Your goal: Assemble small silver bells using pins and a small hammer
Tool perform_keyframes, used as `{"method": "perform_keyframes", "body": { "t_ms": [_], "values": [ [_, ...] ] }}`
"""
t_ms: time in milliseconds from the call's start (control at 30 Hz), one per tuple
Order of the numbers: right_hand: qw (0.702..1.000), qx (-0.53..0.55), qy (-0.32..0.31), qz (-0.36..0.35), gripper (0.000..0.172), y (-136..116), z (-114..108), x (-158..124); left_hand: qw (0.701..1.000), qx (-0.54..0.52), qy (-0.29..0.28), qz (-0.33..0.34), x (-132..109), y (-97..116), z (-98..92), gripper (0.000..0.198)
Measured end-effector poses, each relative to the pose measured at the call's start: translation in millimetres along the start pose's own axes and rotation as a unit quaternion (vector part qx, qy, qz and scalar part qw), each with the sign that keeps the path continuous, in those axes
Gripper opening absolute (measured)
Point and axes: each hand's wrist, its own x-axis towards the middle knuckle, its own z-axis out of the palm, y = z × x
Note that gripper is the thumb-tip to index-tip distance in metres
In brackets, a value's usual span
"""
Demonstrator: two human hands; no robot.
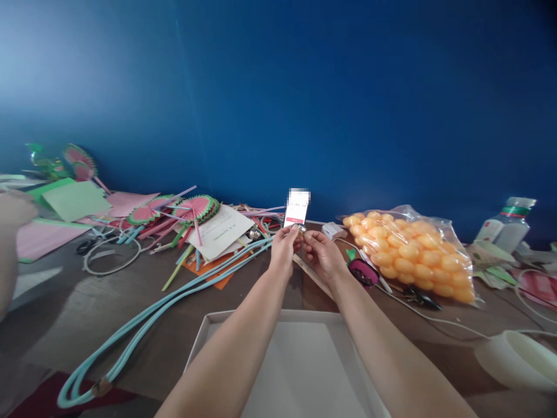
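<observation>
Pinching a small shiny object (299, 229), the left hand (283, 249) sits before a lit phone (296, 209); the right hand (322, 253) is curled just beside, its grip unclear.

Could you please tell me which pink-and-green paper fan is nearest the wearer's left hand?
The rightmost fan, beside the white printed sheet; the other fans are farther left, farther from the left hand.

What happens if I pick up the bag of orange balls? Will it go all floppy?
The bag of orange balls would probably sag, since its clear plastic looks thin and wrinkled. The balls look smooth and round, so they may shift inside. It probably won't roll, lying broad and low on the table.
</observation>
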Motion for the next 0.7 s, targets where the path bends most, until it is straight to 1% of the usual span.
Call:
{"method": "perform_keyframes", "body": {
  "t_ms": [200,433,700],
  "values": [
    [1.000,-0.005,-0.005,0.000,0.030,-0.1,-0.3,0.4,1.000,0.001,0.002,0.005,-1.0,-0.1,1.2,0.032],
    [1.000,-0.012,0.012,-0.009,0.031,1.3,-1.5,1.2,1.000,0.017,0.002,0.016,-1.0,-0.8,1.1,0.040],
    [1.000,-0.009,0.012,0.001,0.032,-0.4,-0.9,0.4,1.000,0.018,0.008,0.016,-2.7,0.3,2.8,0.039]
  ]
}}
